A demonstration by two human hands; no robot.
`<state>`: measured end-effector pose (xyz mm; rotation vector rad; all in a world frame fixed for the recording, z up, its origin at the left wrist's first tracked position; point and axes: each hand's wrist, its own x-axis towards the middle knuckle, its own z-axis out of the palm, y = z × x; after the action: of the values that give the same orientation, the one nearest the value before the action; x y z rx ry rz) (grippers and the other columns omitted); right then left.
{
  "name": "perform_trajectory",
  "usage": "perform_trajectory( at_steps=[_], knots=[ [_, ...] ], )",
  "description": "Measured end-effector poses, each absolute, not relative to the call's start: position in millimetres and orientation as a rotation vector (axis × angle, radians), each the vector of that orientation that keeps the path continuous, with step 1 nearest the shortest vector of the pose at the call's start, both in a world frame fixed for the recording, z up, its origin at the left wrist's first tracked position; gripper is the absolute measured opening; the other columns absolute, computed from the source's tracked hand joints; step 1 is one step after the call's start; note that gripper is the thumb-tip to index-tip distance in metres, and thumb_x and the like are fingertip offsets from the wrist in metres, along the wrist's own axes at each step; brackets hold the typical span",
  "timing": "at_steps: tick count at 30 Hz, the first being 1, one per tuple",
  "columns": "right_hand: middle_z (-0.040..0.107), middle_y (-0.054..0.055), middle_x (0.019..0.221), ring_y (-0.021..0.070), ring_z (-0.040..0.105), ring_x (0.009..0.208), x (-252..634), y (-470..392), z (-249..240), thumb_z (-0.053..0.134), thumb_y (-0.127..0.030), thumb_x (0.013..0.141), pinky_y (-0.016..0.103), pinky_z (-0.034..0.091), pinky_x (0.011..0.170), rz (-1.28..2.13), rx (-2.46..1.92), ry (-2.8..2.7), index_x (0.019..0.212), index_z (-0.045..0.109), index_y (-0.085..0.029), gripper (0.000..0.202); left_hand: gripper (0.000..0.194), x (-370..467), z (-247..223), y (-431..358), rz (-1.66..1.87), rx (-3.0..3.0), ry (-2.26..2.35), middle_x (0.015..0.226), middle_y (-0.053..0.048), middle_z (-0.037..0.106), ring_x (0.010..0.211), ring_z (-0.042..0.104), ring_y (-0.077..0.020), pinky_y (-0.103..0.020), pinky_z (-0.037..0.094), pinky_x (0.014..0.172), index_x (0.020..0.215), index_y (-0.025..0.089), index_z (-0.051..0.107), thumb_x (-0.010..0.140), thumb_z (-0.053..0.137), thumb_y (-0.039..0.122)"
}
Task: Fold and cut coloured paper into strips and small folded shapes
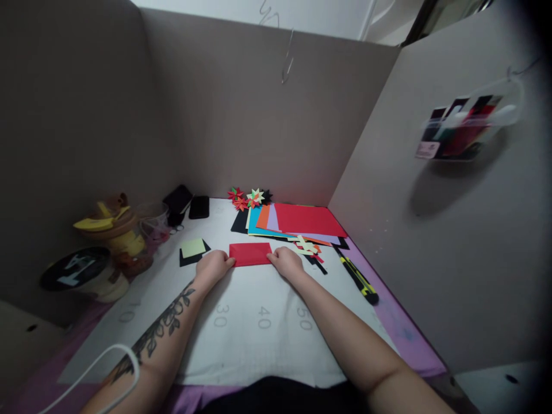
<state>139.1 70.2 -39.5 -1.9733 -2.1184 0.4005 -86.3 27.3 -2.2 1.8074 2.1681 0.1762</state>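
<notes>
Between my two hands a red sheet of paper [250, 254] is held level just over the white mat, or resting on it; I cannot tell which. My left hand [213, 267] pinches its left edge with thumb and fingers. At the right edge, my right hand [286, 262] grips the paper the same way. Left of my left hand lie a pale yellow paper square [192, 248] and a black one partly under it. Several cut paper strips [307, 246] in yellow, orange, red and black are heaped just beyond my right hand.
Coloured paper sheets [308, 220] are stacked at the back, beside folded paper stars [254, 197]. A yellow and black utility knife [359, 279] lies at right. Tubs [92, 273] and a phone-like black object [199, 207] stand left. Grey panels [267, 115] enclose the table; a clear holder [466, 129] hangs right.
</notes>
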Motion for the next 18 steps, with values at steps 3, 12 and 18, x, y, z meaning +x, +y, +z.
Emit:
perform_trajectory(
  at_steps=[3,12,18],
  knots=[
    [0.065,0.004,0.076,0.0159,0.058,0.07,138.9,71.1,-39.8,0.047,-0.048,0.085,0.024,0.027,0.053,0.395,-1.973,-2.115,0.069,0.062,-0.02,0.036,0.04,-85.9,-1.8,27.6,0.167,1.818,2.167,0.083,-0.01,0.071,0.078,0.063,-0.0241,-0.027,0.039,0.058,0.074,0.021,0.071,0.078,0.045,0.051],
    [0.065,0.005,0.077,0.0156,0.058,0.069,138.6,70.0,-39.4,0.048,-0.048,0.084,0.024,0.027,0.053,0.405,-2.0,-2.104,0.072,0.064,-0.02,0.035,0.036,-86.2,-2.2,27.3,0.185,1.821,2.17,0.083,-0.009,0.071,0.077,0.064,-0.0234,-0.027,0.039,0.059,0.072,0.022,0.069,0.076,0.048,0.05],
    [0.064,0.004,0.075,0.0149,0.057,0.067,138.9,70.1,-41.6,0.05,-0.048,0.082,0.024,0.025,0.051,0.402,-1.978,-2.086,0.069,0.063,-0.019,0.034,0.035,-88.2,-3.2,28.4,0.204,1.812,2.151,0.076,-0.007,0.07,0.072,0.063,-0.0221,-0.026,0.036,0.055,0.068,0.022,0.069,0.074,0.051,0.051]
  ],
)
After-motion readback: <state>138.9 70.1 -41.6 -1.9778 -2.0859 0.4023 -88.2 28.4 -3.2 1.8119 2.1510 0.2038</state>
